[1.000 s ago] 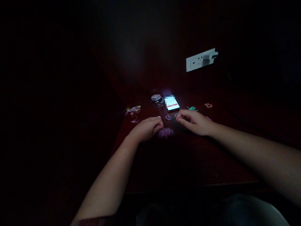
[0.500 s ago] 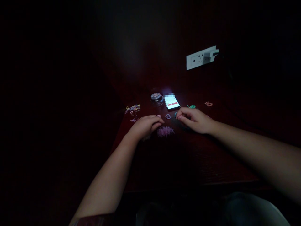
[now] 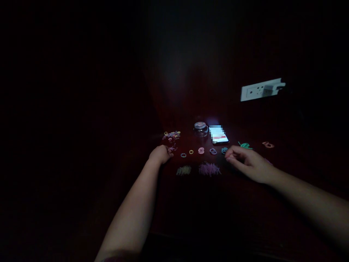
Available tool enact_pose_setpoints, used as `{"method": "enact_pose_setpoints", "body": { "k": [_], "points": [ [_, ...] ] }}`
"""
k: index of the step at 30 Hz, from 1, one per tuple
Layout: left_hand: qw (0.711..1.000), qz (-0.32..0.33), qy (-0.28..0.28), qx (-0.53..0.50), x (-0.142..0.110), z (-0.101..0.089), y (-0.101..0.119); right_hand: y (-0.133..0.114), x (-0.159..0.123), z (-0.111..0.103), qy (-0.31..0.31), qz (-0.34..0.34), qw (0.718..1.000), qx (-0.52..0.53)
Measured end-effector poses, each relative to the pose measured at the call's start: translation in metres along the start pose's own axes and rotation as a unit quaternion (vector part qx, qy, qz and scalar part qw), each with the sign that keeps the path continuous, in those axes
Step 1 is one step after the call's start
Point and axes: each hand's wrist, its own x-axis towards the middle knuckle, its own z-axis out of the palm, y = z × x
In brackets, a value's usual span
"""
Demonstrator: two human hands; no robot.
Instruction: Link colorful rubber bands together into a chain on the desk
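Note:
My left hand (image 3: pixel 160 154) reaches to the left part of the dark table, its curled fingertips at a few loose purple rubber bands (image 3: pixel 173 148). Whether a band is between them is too dark to see. My right hand (image 3: pixel 248 162) is held with thumb and forefinger pinched beside a small group of teal rubber bands (image 3: pixel 224 150); anything in the pinch is too small to make out. Between the hands lie a bluish band (image 3: pixel 183 155), a yellow band (image 3: pixel 191 152), pink bands (image 3: pixel 201 150) and violet bands (image 3: pixel 213 151). Nearer me are a yellowish pile (image 3: pixel 184 170) and a purple pile (image 3: pixel 209 169).
A mixed pile of bands (image 3: pixel 171 135) lies at the back left. Behind the row stand a lidded clear jar (image 3: pixel 201 130) and a lit phone (image 3: pixel 218 134). Green bands (image 3: pixel 245 145) and orange bands (image 3: pixel 268 145) lie right. A wall socket (image 3: pixel 261 90) holds a plug.
My left hand has moved left, away from the purple pile to the loose bands, uncovering the yellowish pile and two bands. My right hand stays near the teal bands. The view has shifted.

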Motion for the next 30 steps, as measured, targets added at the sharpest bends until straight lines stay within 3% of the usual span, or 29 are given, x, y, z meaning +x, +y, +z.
{"method": "enact_pose_setpoints", "body": {
  "k": [13, 20, 22, 24, 27, 30],
  "points": [
    [0.997, -0.009, 0.073, -0.004, 0.021, 0.02, 0.016, 0.001, -0.002, -0.003, -0.009, 0.027, 1.0, -0.011],
    [0.993, 0.015, 0.113, -0.028, 0.015, 0.015, 0.027, 0.003, -0.002, -0.004, -0.016, 0.032, 0.999, 0.0],
    [0.989, 0.06, 0.129, -0.046, 0.004, 0.011, 0.043, 0.002, -0.002, -0.002, -0.022, 0.031, 0.999, 0.007],
    [0.973, 0.176, 0.116, -0.099, -0.013, 0.008, 0.065, -0.001, -0.001, 0.0, -0.034, 0.038, 0.998, 0.023],
    [0.919, 0.35, 0.037, -0.177, -0.048, 0.007, 0.101, -0.004, -0.001, 0.004, -0.052, 0.054, 0.994, 0.079],
    [0.885, 0.425, -0.013, -0.191, -0.075, 0.006, 0.124, -0.007, -0.001, 0.008, -0.084, 0.044, 0.989, 0.113]
  ]
}}
